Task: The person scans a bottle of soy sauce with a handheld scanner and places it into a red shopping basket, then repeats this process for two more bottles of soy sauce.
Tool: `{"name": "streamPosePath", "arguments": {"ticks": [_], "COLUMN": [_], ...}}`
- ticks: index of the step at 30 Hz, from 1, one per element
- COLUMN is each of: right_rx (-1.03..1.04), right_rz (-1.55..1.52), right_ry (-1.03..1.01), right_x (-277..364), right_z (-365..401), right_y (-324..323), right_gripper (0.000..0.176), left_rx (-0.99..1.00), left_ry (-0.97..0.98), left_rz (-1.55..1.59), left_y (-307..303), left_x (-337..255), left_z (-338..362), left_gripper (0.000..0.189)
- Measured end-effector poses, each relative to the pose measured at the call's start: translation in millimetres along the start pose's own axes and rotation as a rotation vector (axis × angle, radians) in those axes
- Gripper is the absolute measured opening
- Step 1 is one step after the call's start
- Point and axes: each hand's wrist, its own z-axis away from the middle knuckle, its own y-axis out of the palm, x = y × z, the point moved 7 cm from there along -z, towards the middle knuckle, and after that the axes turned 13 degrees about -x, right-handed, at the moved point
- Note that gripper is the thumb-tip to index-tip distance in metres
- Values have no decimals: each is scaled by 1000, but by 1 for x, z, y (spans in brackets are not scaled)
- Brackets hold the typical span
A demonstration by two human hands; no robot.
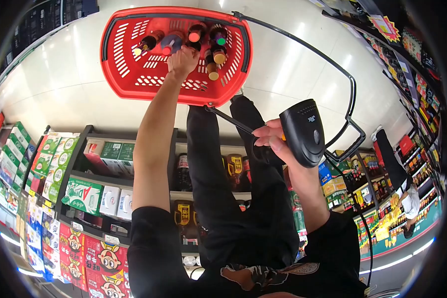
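Observation:
Inside the red basket (119, 84) at the top, my left hand (183, 62) is closed at a dark bottle, its grip partly hidden. Around it are several more bottles: a red-capped one (194, 36), a green-capped one (220, 39), a yellow-capped one (143, 45) and a blue-purple one (171, 41). My right hand (275, 139), at centre right, is wrapped round a black handheld scanner (304, 131), whose body hides part of the fingers. The basket's black handle (351, 94) swings out to the right and passes close to my right hand and wrist.
Shelves with boxed drinks (84, 194) and dark bottles (183, 171) stand by my legs. Red milk cartons (107, 260) are at lower left. A black cable (355, 198) hangs by my right arm. Another person (409, 201) stands near the right shelves.

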Motion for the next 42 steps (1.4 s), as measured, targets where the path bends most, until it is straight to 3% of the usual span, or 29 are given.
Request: {"name": "streamPosePath", "arguments": {"ticks": [2, 7, 12, 15, 19, 21, 23, 27, 30, 33, 35, 37, 39, 40, 42], "right_rx": [-43, -34, -17, 3, 6, -1, 11, 26, -7, 24, 14, -13, 2, 33, 65], "right_rz": [84, 79, 56, 38, 57, 64, 34, 32, 53, 25, 18, -15, -13, 98, 40], "right_ry": [-18, 12, 29, -18, -7, -3, -29, -21, 11, -64, -77, -124, -142, -194, -204], "right_x": [1, -3, 0, 4, 6, 6, 6, 3, 2, 9, 15, 24, 37, 48, 52], "right_z": [0, 2, 4, 4, 9, 11, 13, 13, 16, 30, 43, 67, 97, 113, 146], "right_y": [-1, -4, 0, 3, 6, 7, 8, 4, 1, 2, 3, 6, 11, 15, 18], "right_gripper": [29, 32, 34, 34, 33, 33, 33, 34, 34, 34, 33, 28, 22, 18, 16], "left_rx": [0, -34, -11, 68, 37, -108, -102, -135, -87, -32, -31, -154, -414, -301, -314], "left_ry": [-9, -59, -289, -429, -369, -338, -280, -232, -386, -436, -450, -345, -181, -248, -163], "left_rz": [4, 74, 254, 355, 470, 273, 367, 197, 578, 630, 486, 459, 546, 683, 764], "left_y": [5, 13, 12, 52, 36, 22, 24, 21, 32, 10, -3, -39, -45, -100, -127], "left_x": [-1, -7, -7, 17, 12, 12, 10, 5, 10, 1, 3, -3, 14, -9, -6], "left_z": [1, 8, 22, 17, 25, 26, 26, 29, 35, 52, 66, 91, 105, 135, 169], "left_gripper": [47, 52, 59, 59, 62, 63, 62, 62, 61, 60, 59, 54, 45, 36, 28]}}
